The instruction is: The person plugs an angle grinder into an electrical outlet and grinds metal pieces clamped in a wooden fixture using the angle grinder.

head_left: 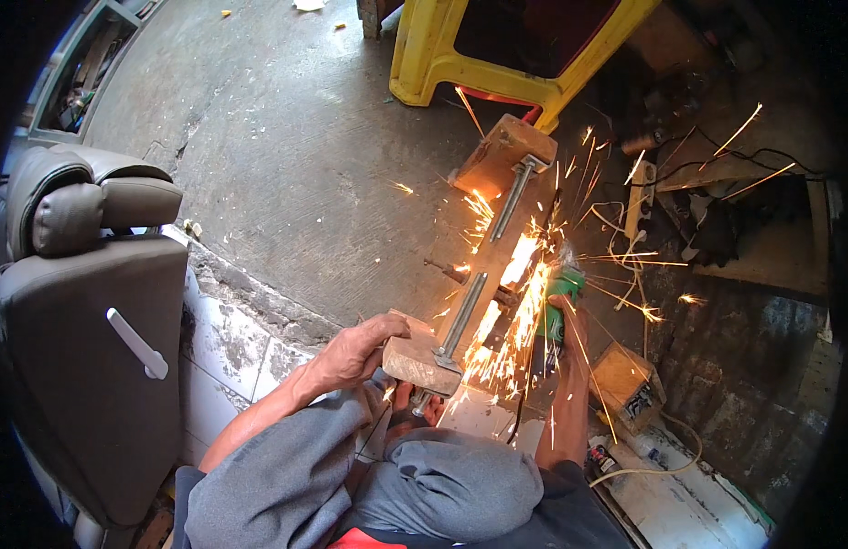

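Note:
In the middle, a wooden piece with a block at each end lies lengthwise away from me. Threaded metal rods (464, 316) run along it between the far wooden block (508, 151) and the near wooden block (420, 362). My left hand (361, 349) is closed on the near block, its fingertips over the top edge. To the right, my right hand (568, 322) grips a green angle grinder (562, 285). Bright sparks (526, 306) spray from the grinder's head beside the wood, hiding the disc and the spot it touches.
A yellow plastic stool (424, 55) stands beyond the far block. At the left is a grey padded seat (94, 348) with a pale lever. Cables and a white power strip (638, 203) lie at the right, near a small wooden box (625, 384). My knees bracket the work.

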Demonstrator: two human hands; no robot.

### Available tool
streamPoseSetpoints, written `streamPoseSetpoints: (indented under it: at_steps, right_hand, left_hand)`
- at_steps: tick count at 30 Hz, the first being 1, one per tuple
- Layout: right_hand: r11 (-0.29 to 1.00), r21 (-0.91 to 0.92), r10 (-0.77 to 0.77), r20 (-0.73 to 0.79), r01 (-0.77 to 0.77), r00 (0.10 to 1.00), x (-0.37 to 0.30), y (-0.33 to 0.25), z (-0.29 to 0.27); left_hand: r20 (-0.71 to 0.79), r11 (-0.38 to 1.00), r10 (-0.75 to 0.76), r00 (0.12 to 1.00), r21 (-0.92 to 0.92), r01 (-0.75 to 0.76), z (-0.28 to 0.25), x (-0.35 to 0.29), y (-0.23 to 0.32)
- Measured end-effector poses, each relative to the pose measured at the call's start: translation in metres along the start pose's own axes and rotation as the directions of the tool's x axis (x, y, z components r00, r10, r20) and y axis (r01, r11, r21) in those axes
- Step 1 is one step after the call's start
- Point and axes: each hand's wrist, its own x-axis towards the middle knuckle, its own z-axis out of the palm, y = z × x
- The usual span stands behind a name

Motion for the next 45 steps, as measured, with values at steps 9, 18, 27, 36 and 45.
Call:
streamPoseSetpoints:
  at_steps: [9, 18, 27, 36, 45]
  right_hand:
    - [0.984, 0.078, 0.156, 0.066, -0.161, 0.986, -0.009, -0.014, 0.003]
    - [0.998, -0.021, 0.056, 0.025, -0.055, 0.998, 0.002, -0.022, -0.001]
    - [0.994, 0.017, 0.106, 0.056, -0.108, 0.993, 0.008, -0.002, -0.003]
    - [0.998, 0.058, 0.021, 0.042, -0.024, 0.999, 0.012, 0.002, -0.005]
    - [0.999, 0.038, -0.033, 0.097, 0.029, 0.995, 0.022, 0.007, -0.025]
  left_hand:
    - [-0.024, 0.998, 0.049, 0.998, 0.029, -0.049, 0.001, 0.0, -0.002]
    - [-0.017, 1.0, 0.021, 1.0, -0.015, -0.021, 0.002, -0.002, -0.005]
    - [-0.022, 0.999, 0.046, 0.999, 0.014, -0.046, 0.0, -0.001, -0.003]
    - [-0.019, 0.998, 0.059, 0.998, 0.007, -0.059, 0.0, -0.001, -0.003]
    - [-0.013, 0.998, 0.068, 0.998, -0.004, -0.068, 0.006, 0.005, -0.003]
